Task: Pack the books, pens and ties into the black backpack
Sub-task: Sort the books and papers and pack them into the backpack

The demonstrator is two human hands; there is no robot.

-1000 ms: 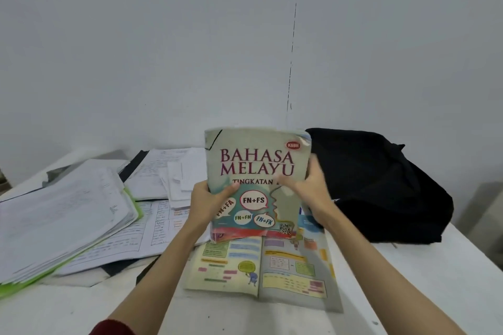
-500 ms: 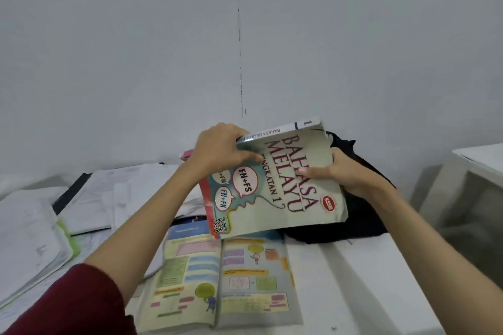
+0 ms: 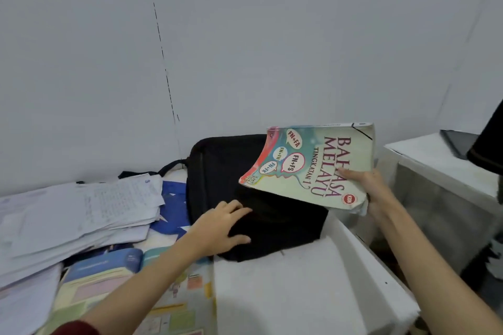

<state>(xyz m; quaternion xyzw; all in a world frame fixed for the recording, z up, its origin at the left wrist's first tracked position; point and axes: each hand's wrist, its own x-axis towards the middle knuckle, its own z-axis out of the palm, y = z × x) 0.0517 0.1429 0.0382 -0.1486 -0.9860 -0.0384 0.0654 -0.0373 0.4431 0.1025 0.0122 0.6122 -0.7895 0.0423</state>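
Nearest the viewer, an open workbook (image 3: 130, 291) with coloured panels lies flat on the white surface (image 3: 299, 288), no longer under the hands as it was a moment ago. Beyond it, the left hand (image 3: 220, 228), which half a second ago gripped the textbook's top corner, has let go and now lies on the front of the black backpack (image 3: 272, 223), fingers spread and loosely bent over the fabric, seemingly steadying it or feeling for the opening. The Bahasa Melayu textbook (image 3: 313, 166) has swung to the right and is now carried by the right hand (image 3: 367, 190) alone, thumb on the cover and fingers beneath, clamped on its lower edge; the book hangs tilted in the air above the backpack's right half, not yet inside. I cannot tell whether the bag's zip is undone. This reads as the start of packing: the first book is poised, and the bag probably needs opening next. To the left, a loose stack of papers (image 3: 81, 220) covers the surface, with blue cloth (image 3: 174, 207) showing beside the bag.
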